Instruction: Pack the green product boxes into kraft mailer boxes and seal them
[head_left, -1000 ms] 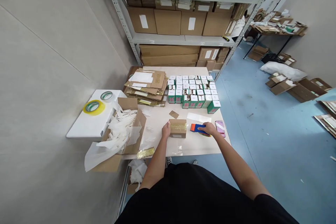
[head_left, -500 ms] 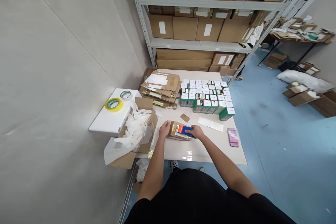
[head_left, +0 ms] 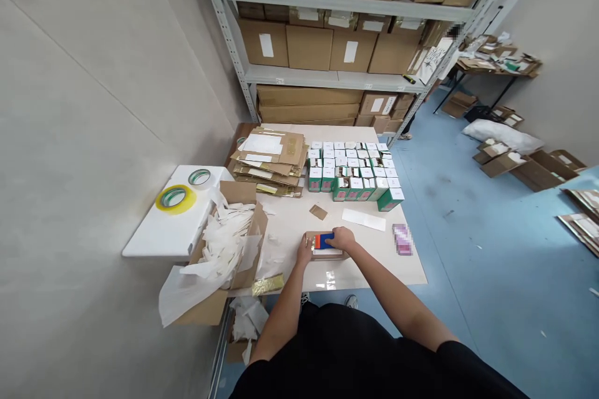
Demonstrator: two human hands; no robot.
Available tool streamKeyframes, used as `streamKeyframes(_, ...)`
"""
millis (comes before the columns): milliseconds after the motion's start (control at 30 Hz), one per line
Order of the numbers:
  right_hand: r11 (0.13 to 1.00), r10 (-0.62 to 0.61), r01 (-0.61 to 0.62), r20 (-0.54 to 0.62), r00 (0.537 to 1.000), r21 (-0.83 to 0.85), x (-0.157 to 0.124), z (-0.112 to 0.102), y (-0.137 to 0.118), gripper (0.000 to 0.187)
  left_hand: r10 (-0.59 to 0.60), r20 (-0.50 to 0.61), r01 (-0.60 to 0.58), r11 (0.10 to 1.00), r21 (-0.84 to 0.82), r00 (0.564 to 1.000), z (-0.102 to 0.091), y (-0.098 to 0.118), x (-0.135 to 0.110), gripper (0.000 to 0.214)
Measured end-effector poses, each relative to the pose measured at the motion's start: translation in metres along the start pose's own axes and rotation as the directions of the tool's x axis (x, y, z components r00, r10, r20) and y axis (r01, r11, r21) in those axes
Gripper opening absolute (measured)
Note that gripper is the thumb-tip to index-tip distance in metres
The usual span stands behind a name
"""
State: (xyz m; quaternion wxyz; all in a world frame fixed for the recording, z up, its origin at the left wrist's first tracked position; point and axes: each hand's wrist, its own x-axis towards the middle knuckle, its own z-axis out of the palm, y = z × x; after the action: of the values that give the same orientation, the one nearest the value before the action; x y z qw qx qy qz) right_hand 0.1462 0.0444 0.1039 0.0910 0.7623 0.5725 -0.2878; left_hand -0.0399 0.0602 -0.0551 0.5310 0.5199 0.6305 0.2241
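A small brown cardboard box lies on the table in front of me. My left hand grips its left end, fingers on the upper edge. Across the top of the box is a flat blue and orange object with a white lower edge; its exact kind is unclear. My right hand is closed over its right part, hiding that end. Beyond the box are a loose brown cardboard piece and a white paper strip.
Rows of green-and-white boxes and stacked flattened cardboard occupy the table's far side. A carton of white paper stands left, beside yellow tape on a white surface. Shelving rises behind. A purple item lies right.
The box has turned to lie squarer to me, and the blue and orange object lies straighter across it. Both hands remain on them. The whole view has shifted somewhat.
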Motion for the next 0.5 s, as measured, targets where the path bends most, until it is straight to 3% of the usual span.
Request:
streamKeyframes(100, 0.996, 0.086, -0.086, 0.02, 0.996, 0.0, -0.004, -0.007, 0.031, 0.055, -0.043, 0.017, 0.043, 0.999, -0.001, 0.999, 0.039, 0.004, -0.004, 0.065)
streamKeyframes(200, 0.991, 0.131, -0.131, 0.022, 0.991, 0.028, -0.006, -0.013, 0.053, 0.061, -0.055, 0.045, 0.053, 0.998, 0.026, 0.997, 0.062, 0.012, -0.003, 0.062)
streamKeyframes(333, 0.991, 0.119, -0.12, 0.016, 0.993, 0.065, -0.008, -0.023, 0.079, 0.058, -0.054, 0.027, 0.052, 0.994, 0.092, 0.998, 0.068, 0.025, -0.001, 0.06)
streamKeyframes(500, 0.983, 0.176, -0.177, 0.033, 0.984, 0.042, -0.02, -0.039, 0.132, 0.051, -0.041, 0.033, 0.035, 0.986, 0.166, 0.999, 0.064, 0.036, -0.01, 0.057)
